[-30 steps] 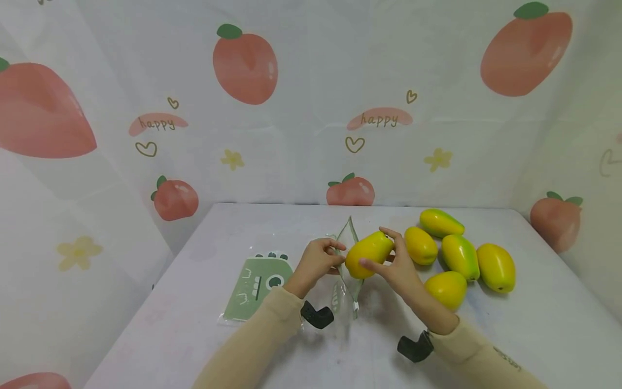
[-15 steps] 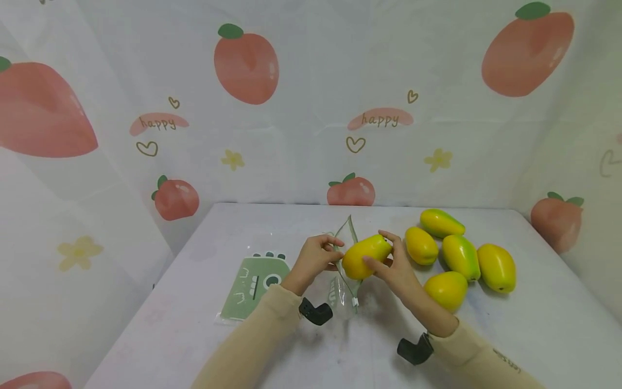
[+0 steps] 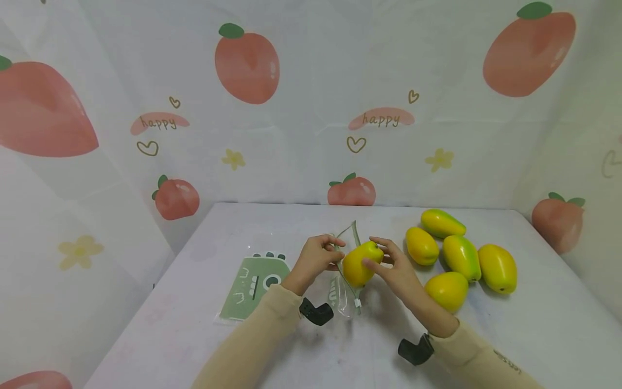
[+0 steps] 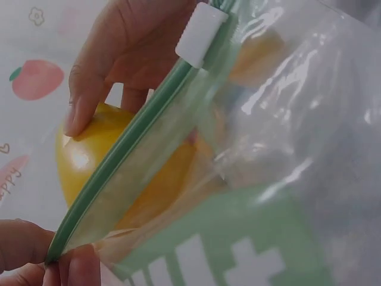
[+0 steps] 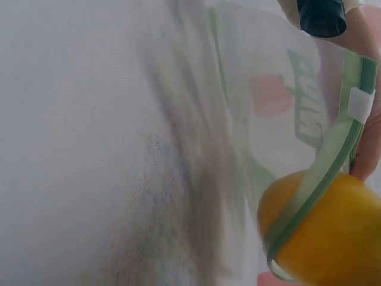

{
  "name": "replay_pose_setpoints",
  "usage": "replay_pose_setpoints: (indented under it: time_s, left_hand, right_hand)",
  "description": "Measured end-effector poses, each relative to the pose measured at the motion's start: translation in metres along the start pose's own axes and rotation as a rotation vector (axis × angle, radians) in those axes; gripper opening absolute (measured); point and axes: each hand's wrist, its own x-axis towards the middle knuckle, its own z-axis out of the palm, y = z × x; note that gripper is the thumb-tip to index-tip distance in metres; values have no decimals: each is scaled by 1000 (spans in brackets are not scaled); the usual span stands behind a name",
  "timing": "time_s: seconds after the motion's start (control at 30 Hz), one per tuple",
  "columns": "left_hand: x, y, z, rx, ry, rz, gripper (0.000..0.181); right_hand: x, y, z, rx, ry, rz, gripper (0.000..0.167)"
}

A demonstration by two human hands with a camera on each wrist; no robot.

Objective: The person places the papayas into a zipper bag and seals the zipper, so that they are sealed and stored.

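Note:
In the head view my left hand (image 3: pixel 313 262) pinches the green-edged rim of a clear zip bag (image 3: pixel 335 292), whose mouth gapes toward the right. My right hand (image 3: pixel 396 267) holds a yellow mango (image 3: pixel 358 265) at that mouth, thumb in front and fingers behind. Seen from the left wrist, part of the mango (image 4: pixel 83 158) is behind the green zip strip and part shows through the plastic; a white slider (image 4: pixel 201 34) sits on the strip. From the right wrist, the rounded end of the mango (image 5: pixel 339 232) is inside the opening.
Several yellow-green mangoes (image 3: pixel 460 258) lie on the right of the white table (image 3: pixel 160 324). A flat green packet with a cartoon face (image 3: pixel 252 286) lies at left. A printed cloth (image 3: pixel 301 135) stands behind the table, and another at each side.
My right hand has moved left and slightly down, bringing the mango closer into the bag's mouth and tilting it more upright. The left hand keeps its pinch on the rim.

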Motion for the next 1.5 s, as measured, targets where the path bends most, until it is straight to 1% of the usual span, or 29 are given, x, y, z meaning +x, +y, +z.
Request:
replay_pose_setpoints:
  time_s: [0.07,0.17,0.37,0.57,0.7,0.87,1.1,1.2,1.3,1.5]
  left_hand:
    - [1,0,0,2,2,0,23]
    - [0,2,0,1,3,1,23]
    - [-1,5,-1,-13,1,3,20]
    - [0,5,-1,-31,-4,32,21]
    - [0,7,-1,-35,-13,39,22]
    - [0,10,-1,-36,-13,30,22]
    - [-1,14,0,-28,-9,19,21]
    - [-2,16,0,-23,-13,18,21]
    - [-2,16,1,-31,-18,21,21]
    - [-2,16,2,-42,-29,33,23]
  right_hand:
    - [0,0,0,-26,4,0,56]
    - [0,1,-1,-30,7,0,56]
    - [1,3,-3,-12,1,16,56]
    - [2,6,-2,29,-15,20,56]
    - [4,7,-2,37,-22,27,56]
    - [6,7,-2,47,-25,36,55]
    - [10,8,1,92,-34,54,51]
    - [11,8,2,87,-41,59,51]
    - [10,7,2,83,-51,58,50]
    - [7,3,4,78,-72,20,48]
